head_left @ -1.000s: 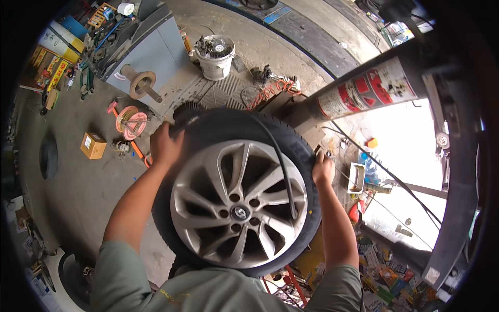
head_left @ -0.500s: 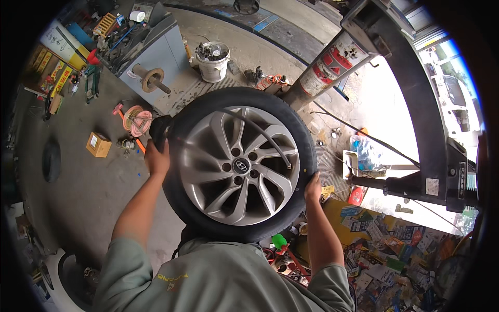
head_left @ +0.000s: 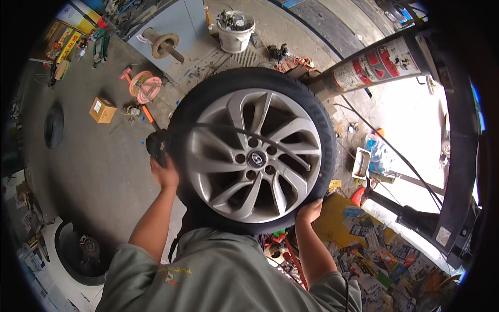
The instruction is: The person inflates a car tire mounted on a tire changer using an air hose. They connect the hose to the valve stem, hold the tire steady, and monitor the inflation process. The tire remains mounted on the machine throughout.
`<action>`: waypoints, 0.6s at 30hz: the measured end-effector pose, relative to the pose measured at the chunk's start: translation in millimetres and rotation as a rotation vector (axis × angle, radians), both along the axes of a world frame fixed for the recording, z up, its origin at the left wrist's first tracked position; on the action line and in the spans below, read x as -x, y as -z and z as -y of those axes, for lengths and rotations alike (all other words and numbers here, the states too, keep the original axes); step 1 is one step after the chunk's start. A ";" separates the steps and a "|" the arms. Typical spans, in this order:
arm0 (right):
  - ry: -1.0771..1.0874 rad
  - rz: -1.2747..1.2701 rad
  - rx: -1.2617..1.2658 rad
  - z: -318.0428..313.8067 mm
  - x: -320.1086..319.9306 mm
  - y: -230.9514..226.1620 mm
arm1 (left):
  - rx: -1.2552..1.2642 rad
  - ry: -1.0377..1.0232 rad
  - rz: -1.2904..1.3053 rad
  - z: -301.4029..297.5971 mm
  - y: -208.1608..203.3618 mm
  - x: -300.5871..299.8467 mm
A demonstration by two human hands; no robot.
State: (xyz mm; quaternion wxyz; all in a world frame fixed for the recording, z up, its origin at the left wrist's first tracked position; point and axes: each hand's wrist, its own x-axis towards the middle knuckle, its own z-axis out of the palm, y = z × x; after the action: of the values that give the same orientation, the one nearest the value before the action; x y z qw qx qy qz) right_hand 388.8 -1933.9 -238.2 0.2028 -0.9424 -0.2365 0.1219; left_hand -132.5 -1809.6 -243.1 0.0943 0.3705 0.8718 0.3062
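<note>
A car wheel, a black tire [head_left: 326, 151] on a silver alloy rim [head_left: 253, 195], is held in front of my body. My left hand [head_left: 165, 172] is closed around a black tire inflator [head_left: 157, 144] beside the tire's left side. From it a thin dark hose [head_left: 260, 136] runs across the rim, its metal tip resting over the right-hand spokes. At the lower right of the tire, my right hand [head_left: 310, 211] grips the edge; some of its fingers are hidden behind the rubber.
A grey metal cabinet [head_left: 174, 31] with a protruding shaft [head_left: 165, 47] stands ahead, beside a white bucket [head_left: 235, 39]. A lift post [head_left: 374, 65] rises at right. On the left floor lie a cardboard box [head_left: 102, 111] and a hose reel [head_left: 145, 87].
The view has turned, and the wheel sits further right and slightly higher in it. My right hand is now lower on the tire's edge; the left still holds the inflator.
</note>
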 end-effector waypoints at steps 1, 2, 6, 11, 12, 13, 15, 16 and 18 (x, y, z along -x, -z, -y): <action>-0.003 -0.007 -0.043 -18.0 0.3 5.7 | -0.038 -0.006 -0.002 -7.4 2.8 -0.1; -0.006 -0.014 -0.084 -33.2 -1.1 8.9 | -0.074 -0.013 -0.003 2.2 3.2 -1.2; 0.056 -0.001 -0.067 -50.7 5.2 1.5 | -0.097 -0.002 0.023 -23.3 1.4 -1.4; 0.047 -0.204 -0.169 -44.4 -19.6 9.9 | 0.019 0.066 0.110 -33.2 -27.3 9.8; 0.057 -0.281 -0.153 -53.5 -13.3 -2.3 | 0.047 0.102 0.183 -32.6 -31.3 22.7; 0.048 -0.428 -0.265 -49.2 -22.1 3.0 | 0.006 0.142 0.210 -33.3 -33.4 28.8; 0.277 -0.844 -0.408 -48.5 -31.4 3.0 | 0.032 0.260 0.275 -50.8 -33.5 50.0; 0.277 -0.929 -0.449 -32.3 -64.2 32.4 | -0.036 0.343 0.278 -65.3 -20.8 57.6; 0.311 -1.035 -0.301 -31.1 -68.7 20.3 | -0.040 0.456 0.387 -91.4 -24.4 65.8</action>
State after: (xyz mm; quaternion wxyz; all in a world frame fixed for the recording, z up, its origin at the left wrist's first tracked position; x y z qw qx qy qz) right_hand 457.5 -1902.8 -258.5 0.4402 -0.7441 0.0206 0.5021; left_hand -198.3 -1718.1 -218.7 0.3177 0.4934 0.7258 0.3589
